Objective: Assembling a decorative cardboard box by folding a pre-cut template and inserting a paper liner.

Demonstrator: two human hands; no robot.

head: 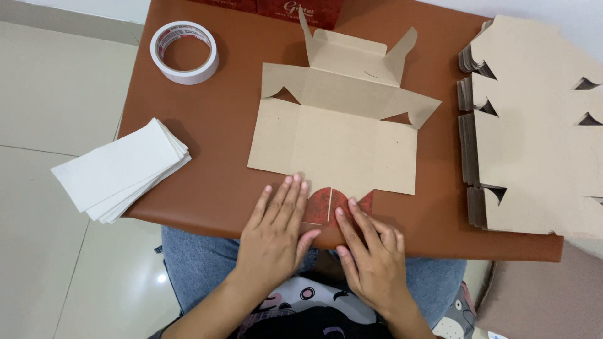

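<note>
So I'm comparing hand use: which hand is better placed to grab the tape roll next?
Probably the left hand. The tape roll lies at the table's far left, on that hand's side; the right hand would have to cross the cardboard blank.

Bright, even light, soft shadows beside the hands, a glare spot on the floor tile (162,277), focus sharp.

One tape roll (184,52), one unfolded box blank (336,141), two stacks (paper (119,168), cardboard (534,125))

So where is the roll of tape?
The roll of tape lies flat at the far left corner of the brown table, left of the unfolded cardboard box and beyond the stack of white paper.
</note>
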